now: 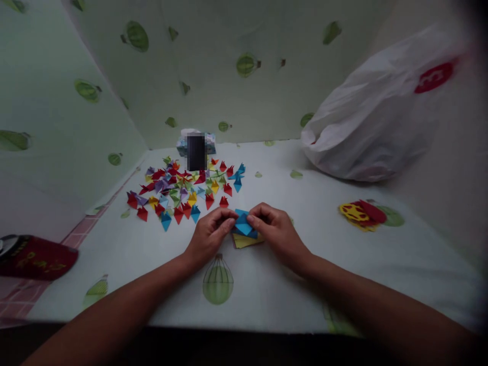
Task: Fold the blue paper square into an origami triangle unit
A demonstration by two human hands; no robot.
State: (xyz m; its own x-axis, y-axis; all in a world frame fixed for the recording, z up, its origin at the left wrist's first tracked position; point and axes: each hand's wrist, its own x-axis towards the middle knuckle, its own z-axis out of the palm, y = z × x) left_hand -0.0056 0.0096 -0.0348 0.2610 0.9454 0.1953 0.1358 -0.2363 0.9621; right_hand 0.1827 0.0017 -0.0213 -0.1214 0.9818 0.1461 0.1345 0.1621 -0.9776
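Clock directions are taken from the folded blue paper (pixel 244 224), with twelve o'clock pointing away from the person. The blue paper is at the centre, between the two hands, just above a small stack of yellow paper (pixel 247 242).

Left hand (pixel 214 227): at nine o'clock, thumb and fingers narrowed in a pinch on the near side of the blue paper. Right hand (pixel 275 229): at three o'clock, likewise pinching the opposite edge. Both wrists lie low, forearms entering from eight and four o'clock.

At ten to eleven o'clock, numerous origami figures (pixel 183 194) in red, blue, yellow, green and purple stand or lie close together, many touching. At eleven, behind them, is a tissue box (pixel 211 144); a dark rectangular object (pixel 196 155) before it is pixelated at the edges and cannot be identified.

At two o'clock rests a bulging white plastic bag (pixel 366 122) bearing a red printed mark (pixel 434 78). At three, well apart from the right hand, yellow cut-out pieces (pixel 354 212) and a red piece (pixel 374 211) overlap on the balloon-print tablecloth (pixel 282 300). At nine, near the table's side, is a red drink can (pixel 41 258); whether upright or lying cannot be told.
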